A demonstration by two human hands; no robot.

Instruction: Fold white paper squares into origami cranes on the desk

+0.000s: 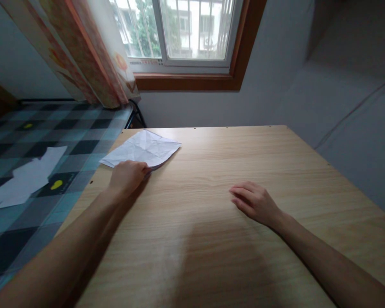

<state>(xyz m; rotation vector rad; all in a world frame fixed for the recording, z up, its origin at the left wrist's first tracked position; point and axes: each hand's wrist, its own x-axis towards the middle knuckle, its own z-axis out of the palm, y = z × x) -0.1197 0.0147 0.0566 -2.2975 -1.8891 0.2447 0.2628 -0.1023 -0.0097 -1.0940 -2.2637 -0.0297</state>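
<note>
A creased white sheet of paper (144, 149) lies near the far left corner of a light wooden table (211, 205). My left hand (127, 175) is closed on the sheet's near edge, fingers curled around it. Toward the middle right of the table my right hand (253, 201) rests flat on the wood, fingers together and stretched out, holding nothing. It lies well apart from the paper.
Left of the table is a bed with a checked blue and black cover (35, 145), with more white paper (25, 177) on it. A window (179, 34) and a patterned curtain (86, 55) stand behind. Grey walls close the right side.
</note>
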